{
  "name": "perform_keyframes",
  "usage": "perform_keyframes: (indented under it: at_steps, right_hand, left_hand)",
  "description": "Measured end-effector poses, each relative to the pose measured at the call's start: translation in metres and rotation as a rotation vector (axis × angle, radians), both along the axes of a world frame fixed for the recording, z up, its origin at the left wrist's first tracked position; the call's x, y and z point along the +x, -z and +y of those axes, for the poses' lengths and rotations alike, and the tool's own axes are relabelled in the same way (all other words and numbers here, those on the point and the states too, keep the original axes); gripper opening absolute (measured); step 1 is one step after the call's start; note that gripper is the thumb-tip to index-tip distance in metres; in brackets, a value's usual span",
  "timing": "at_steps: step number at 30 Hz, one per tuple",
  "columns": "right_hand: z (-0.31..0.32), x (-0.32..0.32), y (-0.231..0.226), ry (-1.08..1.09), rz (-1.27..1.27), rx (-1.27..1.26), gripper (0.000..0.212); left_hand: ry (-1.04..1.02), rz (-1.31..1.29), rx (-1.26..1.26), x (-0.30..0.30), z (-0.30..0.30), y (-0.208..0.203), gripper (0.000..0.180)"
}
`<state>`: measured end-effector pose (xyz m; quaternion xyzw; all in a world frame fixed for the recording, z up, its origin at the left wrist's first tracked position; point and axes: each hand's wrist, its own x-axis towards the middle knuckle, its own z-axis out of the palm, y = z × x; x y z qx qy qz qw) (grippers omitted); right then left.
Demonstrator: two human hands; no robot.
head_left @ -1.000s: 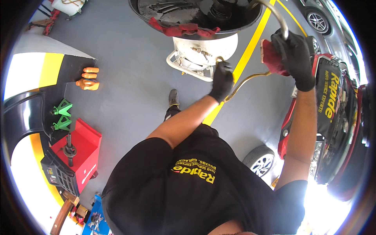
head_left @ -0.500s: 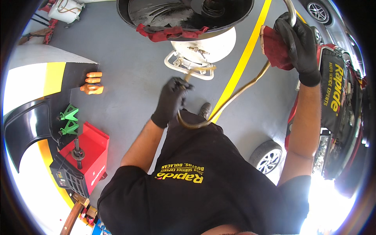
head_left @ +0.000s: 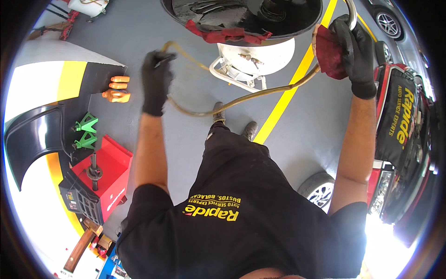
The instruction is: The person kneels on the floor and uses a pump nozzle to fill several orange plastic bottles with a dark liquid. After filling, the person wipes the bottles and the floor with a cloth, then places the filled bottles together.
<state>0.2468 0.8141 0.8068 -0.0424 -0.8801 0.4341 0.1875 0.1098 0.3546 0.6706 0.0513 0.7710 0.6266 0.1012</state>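
Note:
My left hand (head_left: 157, 83), in a black glove, is closed around a yellowish flexible hose (head_left: 292, 86). A short length of the hose bends from its top toward the white tank, and the rest sags across to my right hand (head_left: 358, 58). That hand, gloved too, grips a dark red rag (head_left: 330, 55) against the hose, where a curved metal pipe (head_left: 352, 16) rises above the fingers. Ahead is a wide black drain pan (head_left: 299, 33) with dark oil residue inside. Another red rag (head_left: 227, 35) drapes over its near rim. Below the pan stands a white tank (head_left: 278, 53) with a valve.
At right is a red car (head_left: 381, 179) with a black cover over its fender; a loose wheel (head_left: 320, 190) lies near it. On the left are orange bottles (head_left: 116, 95), green jack stands (head_left: 86, 123) and a red wheel-balancing machine (head_left: 114, 172). A yellow line (head_left: 272, 123) crosses the grey floor.
My left hand has swung left and upward with the hose, drawing the sagging loop out wider. The right hand keeps its grip on rag and hose. The pan sits farther right in view.

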Motion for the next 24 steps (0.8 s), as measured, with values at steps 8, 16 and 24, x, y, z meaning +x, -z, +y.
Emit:
perform_keyframes:
  at_steps: [8, 16, 24]
  right_hand:
    - [-0.002, 0.024, -0.019, -0.008, -0.029, 0.445, 0.027]
    - [0.011, 0.047, -0.035, 0.002, 0.038, 0.67, 0.027]
    - [0.007, 0.061, -0.011, 0.025, 0.01, 0.31, 0.027]
  left_hand:
    - [0.271, 0.515, -0.087, 0.084, 0.202, 0.073, 0.019]
    - [0.268, 0.423, -0.058, 0.092, 0.258, 0.112, 0.013]
    - [0.781, 0.046, -0.313, 0.159, 0.287, 0.213, 0.014]
